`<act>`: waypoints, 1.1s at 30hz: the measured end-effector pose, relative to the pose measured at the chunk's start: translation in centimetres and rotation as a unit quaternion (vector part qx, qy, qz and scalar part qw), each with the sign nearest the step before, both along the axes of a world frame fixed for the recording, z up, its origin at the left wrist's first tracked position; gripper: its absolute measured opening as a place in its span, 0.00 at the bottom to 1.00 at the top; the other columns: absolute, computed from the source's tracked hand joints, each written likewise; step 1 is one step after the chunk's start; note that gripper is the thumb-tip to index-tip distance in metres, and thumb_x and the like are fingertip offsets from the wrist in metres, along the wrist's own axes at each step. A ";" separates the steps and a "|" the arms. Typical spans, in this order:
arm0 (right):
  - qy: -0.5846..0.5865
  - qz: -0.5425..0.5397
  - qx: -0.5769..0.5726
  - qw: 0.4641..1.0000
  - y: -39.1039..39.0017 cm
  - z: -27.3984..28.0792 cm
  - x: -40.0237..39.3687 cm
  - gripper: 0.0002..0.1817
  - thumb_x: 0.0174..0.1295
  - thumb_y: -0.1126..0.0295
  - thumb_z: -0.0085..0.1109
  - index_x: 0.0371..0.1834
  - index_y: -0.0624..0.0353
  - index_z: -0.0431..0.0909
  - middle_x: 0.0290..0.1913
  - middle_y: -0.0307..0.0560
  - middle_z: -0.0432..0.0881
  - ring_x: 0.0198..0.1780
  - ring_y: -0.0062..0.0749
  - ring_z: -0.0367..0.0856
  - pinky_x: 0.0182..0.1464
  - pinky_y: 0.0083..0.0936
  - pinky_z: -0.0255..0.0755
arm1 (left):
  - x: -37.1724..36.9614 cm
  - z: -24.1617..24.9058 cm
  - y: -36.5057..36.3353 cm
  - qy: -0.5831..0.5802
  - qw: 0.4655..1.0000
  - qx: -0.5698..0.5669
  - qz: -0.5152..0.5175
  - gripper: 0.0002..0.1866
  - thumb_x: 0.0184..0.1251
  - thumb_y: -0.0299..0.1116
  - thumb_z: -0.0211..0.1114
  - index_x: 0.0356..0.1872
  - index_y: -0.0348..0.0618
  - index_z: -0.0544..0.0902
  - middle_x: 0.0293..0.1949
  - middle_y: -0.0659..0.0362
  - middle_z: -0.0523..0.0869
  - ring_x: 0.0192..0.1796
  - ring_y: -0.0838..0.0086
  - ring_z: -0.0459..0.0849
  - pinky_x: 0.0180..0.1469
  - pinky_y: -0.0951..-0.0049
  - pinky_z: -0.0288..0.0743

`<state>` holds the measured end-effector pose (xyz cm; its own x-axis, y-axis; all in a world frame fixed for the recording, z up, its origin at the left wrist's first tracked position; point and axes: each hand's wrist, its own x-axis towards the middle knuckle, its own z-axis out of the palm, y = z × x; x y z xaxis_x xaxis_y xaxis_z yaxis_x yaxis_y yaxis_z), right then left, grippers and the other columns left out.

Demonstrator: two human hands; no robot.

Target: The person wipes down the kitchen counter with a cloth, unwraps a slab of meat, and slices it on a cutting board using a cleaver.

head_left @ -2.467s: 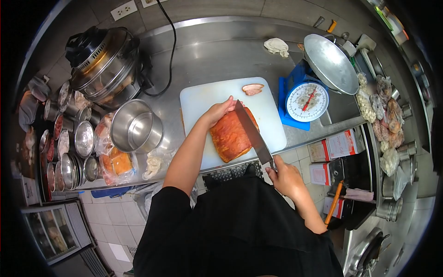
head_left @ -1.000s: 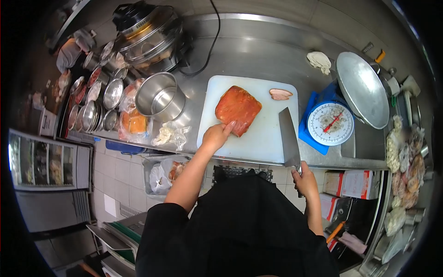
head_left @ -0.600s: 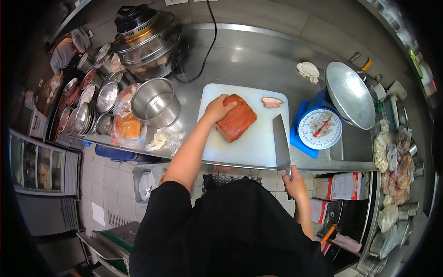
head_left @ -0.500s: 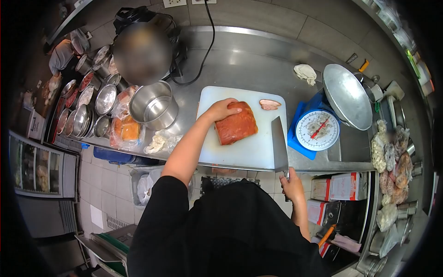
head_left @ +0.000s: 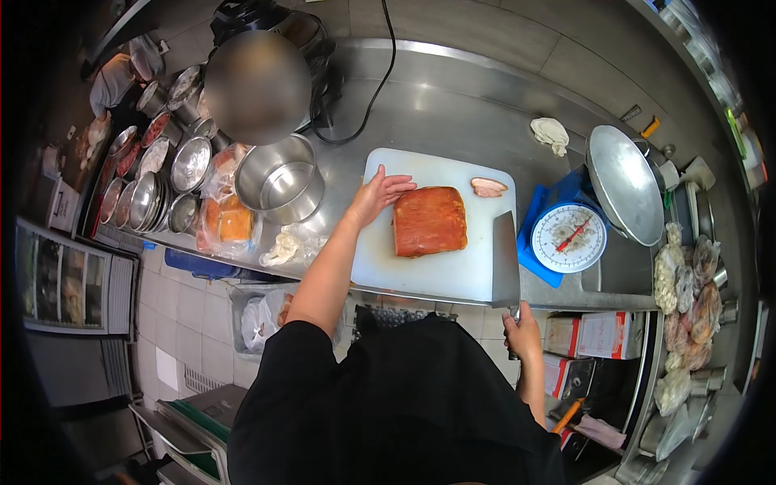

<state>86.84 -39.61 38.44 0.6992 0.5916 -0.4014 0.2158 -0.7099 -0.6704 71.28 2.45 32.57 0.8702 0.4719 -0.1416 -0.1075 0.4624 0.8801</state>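
Observation:
A reddish-brown slab of meat lies on the white cutting board. At its upper left corner is my left hand, open, with fingers stretched out flat and the fingertips right at the meat's edge. My right hand is closed round the handle of a cleaver, off the counter's front edge. The broad blade points away from me along the board's right side and overlaps its edge in this view. Toward the board's upper right corner sit thin meat slices with pale fat.
Right of the board stands a blue dial scale with a metal pan. A steel pot, bagged food and several metal bowls crowd the left. A crumpled cloth lies at the back; a person is far left.
My left hand has slid off the meat to its upper left, fingers straightened. The slab has turned squarer to the board. My right hand still holds the cleaver; the view has shifted slightly.

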 end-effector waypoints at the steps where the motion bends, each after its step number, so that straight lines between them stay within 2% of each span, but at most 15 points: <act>1: 0.001 0.001 -0.002 1.000 0.0 0.0 0.1 0.14 0.69 0.68 0.57 0.55 0.56 0.70 0.19 0.40 0.73 0.14 0.26 0.72 0.17 0.27 0.67 | -0.1 -0.4 0.0 -0.003 1.000 0.009 0.000 0.43 0.80 0.66 0.29 0.69 0.34 0.72 0.67 0.47 0.78 0.75 0.63 0.67 0.79 0.62 0.51; 11: -0.002 -0.017 -0.009 1.000 0.2 0.0 -0.3 0.14 0.69 0.68 0.57 0.55 0.55 0.70 0.18 0.39 0.73 0.15 0.26 0.73 0.18 0.26 0.67 | 0.0 -1.7 0.1 0.009 0.998 0.056 0.002 0.41 0.82 0.62 0.28 0.69 0.33 0.71 0.67 0.46 0.78 0.75 0.62 0.67 0.79 0.61 0.52; 17: -0.003 -0.018 -0.006 1.000 -0.4 -1.1 0.1 0.13 0.69 0.69 0.57 0.55 0.54 0.70 0.19 0.39 0.73 0.15 0.25 0.73 0.18 0.26 0.67 | -0.7 -1.9 -0.6 -0.017 0.999 0.020 0.021 0.40 0.82 0.61 0.31 0.69 0.32 0.71 0.68 0.45 0.77 0.74 0.61 0.69 0.78 0.61 0.54; 19: 0.001 -0.016 -0.009 1.000 -0.1 -0.4 -0.1 0.16 0.68 0.65 0.58 0.56 0.55 0.71 0.19 0.46 0.78 0.17 0.32 0.77 0.22 0.33 0.72 | -0.9 -2.0 -0.6 -0.018 0.999 0.015 0.022 0.40 0.82 0.61 0.31 0.69 0.32 0.71 0.68 0.45 0.76 0.74 0.61 0.69 0.78 0.61 0.54; 20: -0.001 -0.014 -0.012 1.000 -0.1 -0.3 -0.1 0.16 0.68 0.65 0.58 0.56 0.55 0.71 0.19 0.46 0.78 0.17 0.32 0.77 0.22 0.33 0.72 | -1.0 -2.0 -0.6 -0.018 1.000 0.013 0.022 0.40 0.82 0.61 0.31 0.69 0.32 0.71 0.68 0.45 0.76 0.74 0.61 0.69 0.78 0.61 0.55; 23: 0.005 -0.015 -0.005 1.000 0.0 -0.2 -0.2 0.16 0.68 0.66 0.58 0.56 0.56 0.71 0.19 0.45 0.77 0.17 0.31 0.77 0.22 0.32 0.71 | -1.2 -1.8 -0.8 -0.022 0.999 0.017 0.023 0.40 0.82 0.61 0.32 0.68 0.32 0.71 0.68 0.46 0.76 0.74 0.61 0.69 0.78 0.61 0.55; 25: 0.005 -0.014 0.004 1.000 0.1 -0.1 -0.2 0.13 0.69 0.69 0.58 0.55 0.53 0.71 0.19 0.39 0.73 0.15 0.25 0.72 0.18 0.26 0.67 | -1.2 -2.0 -0.7 -0.022 0.999 0.015 0.024 0.40 0.82 0.61 0.32 0.68 0.32 0.71 0.68 0.46 0.76 0.74 0.61 0.69 0.78 0.61 0.56; 33: 0.011 -0.013 0.002 1.000 0.0 -0.4 -0.1 0.14 0.69 0.69 0.57 0.56 0.52 0.71 0.19 0.39 0.73 0.15 0.25 0.72 0.18 0.26 0.67 | -1.0 -1.1 -0.5 0.008 1.000 -0.001 0.021 0.39 0.83 0.60 0.31 0.67 0.33 0.72 0.66 0.46 0.78 0.72 0.64 0.71 0.77 0.63 0.57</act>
<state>86.73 -39.62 38.07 0.7062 0.5748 -0.4134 0.1825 -0.7119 -0.6782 70.32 1.92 31.50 0.8477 0.5070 -0.1558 -0.1128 0.4593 0.8811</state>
